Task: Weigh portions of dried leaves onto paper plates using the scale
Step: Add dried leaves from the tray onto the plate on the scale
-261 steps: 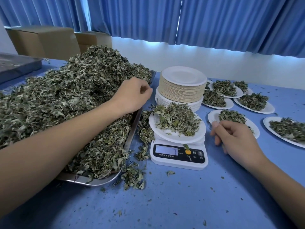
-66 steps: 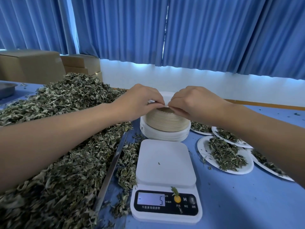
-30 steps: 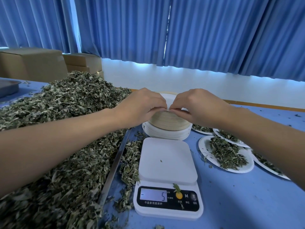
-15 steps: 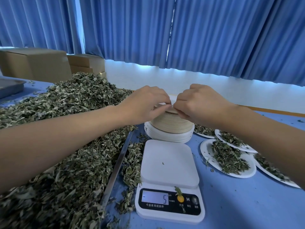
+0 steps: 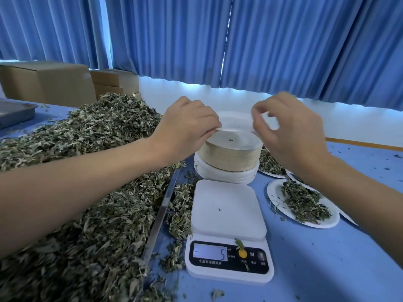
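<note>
Station inspected at the plate-separation step.

**Hands.** The left hand [image 5: 187, 129], centre of frame, pinches the left edge of the top plate [image 5: 234, 122], which is raised just clear of the stack of plates [image 5: 231, 159]. The right hand [image 5: 292, 138] is blurred. Its fingers are curled at the plate's right edge and appear to pinch it.

**Scale.** The scale [image 5: 226, 208] sits at lower centre with a bare platform, and its display [image 5: 210, 251] shows minus 5.

**Leaves.** The dried leaves [image 5: 87, 149] are heaped across the left of the frame and spill over the tray [image 5: 162, 212] rim. More leaves lie on the filled plates [image 5: 272, 192] at right.

**Risks noted:**

- Thin plates cling together, so two could come up as one. If the minus reading is a one-plate tare, a doubled plate would throw off every gram added.
- A leaf scrap [image 5: 239, 244] lies on the scale's button panel, and a speck [image 5: 219, 209] lies on the platform. Debris of this kind could skew the reading or foul a button press.
- The plate is light and held only at its rim. A hurried swing down could catch the stack or land the plate off-centre.
- Loose leaves lie against the scale's left side — any that ride up onto the platform edge would add unrecorded weight.
- The right forearm passes over the filled plates, and a low sweep could scatter a weighed portion.
</note>
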{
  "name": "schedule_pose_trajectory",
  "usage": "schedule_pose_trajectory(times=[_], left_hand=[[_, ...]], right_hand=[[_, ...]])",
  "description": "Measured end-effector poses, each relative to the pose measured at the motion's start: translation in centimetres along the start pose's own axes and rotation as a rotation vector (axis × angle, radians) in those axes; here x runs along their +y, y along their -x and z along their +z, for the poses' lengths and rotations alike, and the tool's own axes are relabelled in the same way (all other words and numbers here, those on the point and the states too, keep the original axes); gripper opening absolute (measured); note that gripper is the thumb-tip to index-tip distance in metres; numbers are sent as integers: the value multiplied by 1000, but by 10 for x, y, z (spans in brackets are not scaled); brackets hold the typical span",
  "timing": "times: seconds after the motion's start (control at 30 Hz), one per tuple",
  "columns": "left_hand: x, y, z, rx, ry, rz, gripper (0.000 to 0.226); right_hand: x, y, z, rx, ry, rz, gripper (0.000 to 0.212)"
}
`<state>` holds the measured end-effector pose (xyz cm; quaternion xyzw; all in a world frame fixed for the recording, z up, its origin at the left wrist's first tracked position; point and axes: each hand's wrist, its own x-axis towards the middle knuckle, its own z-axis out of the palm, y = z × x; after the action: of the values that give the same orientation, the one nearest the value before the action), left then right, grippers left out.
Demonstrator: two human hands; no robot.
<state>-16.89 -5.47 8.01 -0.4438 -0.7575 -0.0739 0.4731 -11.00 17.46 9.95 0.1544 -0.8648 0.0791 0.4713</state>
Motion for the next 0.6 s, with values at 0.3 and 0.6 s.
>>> schedule_pose_trajectory(times=[0.3,0.6], left_hand=[[48,44,-42,44,162,250,10],[68,76,-45,-277,284,286,12]], right_hand=[[-9,77,-27,-179,-828,830,12],[-9,141,1,-321,-687,813,9]])
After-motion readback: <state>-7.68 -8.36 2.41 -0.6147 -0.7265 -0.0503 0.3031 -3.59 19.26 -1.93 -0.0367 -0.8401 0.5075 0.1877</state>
